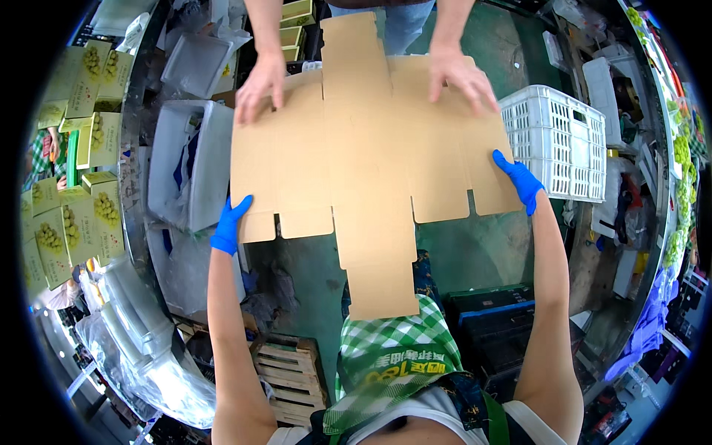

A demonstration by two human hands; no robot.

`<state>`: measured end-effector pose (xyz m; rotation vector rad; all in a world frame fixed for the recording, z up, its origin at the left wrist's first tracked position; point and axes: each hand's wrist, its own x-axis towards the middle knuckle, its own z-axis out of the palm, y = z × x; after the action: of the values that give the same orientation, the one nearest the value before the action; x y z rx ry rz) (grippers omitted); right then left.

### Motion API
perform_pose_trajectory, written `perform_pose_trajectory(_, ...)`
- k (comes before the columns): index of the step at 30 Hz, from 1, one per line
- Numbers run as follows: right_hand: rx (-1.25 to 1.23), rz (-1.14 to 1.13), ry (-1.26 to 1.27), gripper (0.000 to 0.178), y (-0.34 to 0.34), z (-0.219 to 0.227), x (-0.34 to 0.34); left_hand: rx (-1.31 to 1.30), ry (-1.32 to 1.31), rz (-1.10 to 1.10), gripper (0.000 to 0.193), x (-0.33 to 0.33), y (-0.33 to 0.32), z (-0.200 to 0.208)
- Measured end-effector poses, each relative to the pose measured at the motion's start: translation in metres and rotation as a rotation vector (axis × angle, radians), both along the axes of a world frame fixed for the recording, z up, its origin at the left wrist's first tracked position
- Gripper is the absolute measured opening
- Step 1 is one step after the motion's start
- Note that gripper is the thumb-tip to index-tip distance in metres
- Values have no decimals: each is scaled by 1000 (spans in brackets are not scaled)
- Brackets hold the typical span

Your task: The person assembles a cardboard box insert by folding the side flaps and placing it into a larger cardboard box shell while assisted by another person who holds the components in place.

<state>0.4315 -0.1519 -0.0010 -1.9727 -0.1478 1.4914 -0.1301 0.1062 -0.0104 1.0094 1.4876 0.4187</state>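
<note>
Cardboard (363, 148), a flat unfolded box blank, is stretched out level between two people, above a green floor (475, 252). The wearer's blue-gloved fingers (237, 208) of the left hand (228, 228) pinch its near left corner, closed onto the edge with the thumb apparently underneath, though the sheet hides that. The right hand (521, 180), also gloved in blue, grips the near right edge the same way, fingers shut on the board.

The sheet lies straight ahead of both hands, its wide span running left to right between them, while a long centre tongue points back toward the wearer's chest and another points away. Both hands sit about equally near, one at each side.

Across the sheet, a second person's bare hands (261, 87) (461, 78) press flat on the far corners, fingers spread.

Around them: a white slatted plastic crate (552, 141) just right of the sheet, clear plastic tubs (189, 163) to the left, printed fruit cartons (74, 148) stacked farther left, and a wooden crate (289, 371) low by the wearer's left arm.
</note>
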Motion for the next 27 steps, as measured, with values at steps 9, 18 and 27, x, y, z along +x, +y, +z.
perform_pose_trajectory(9, 179, 63, -436, 54, 7, -55, -63, 212, 51, -107, 55, 41, -50, -35)
perform_pose_trajectory(18, -103, 590, -971, 61, 62, -56, -169, 703, 504, -431, 71, 146, -89, -61)
perform_pose_trajectory(27, -39, 205, -690, 69, 27, -85, -123, 417, 735, -353, 96, 127, -66, -72)
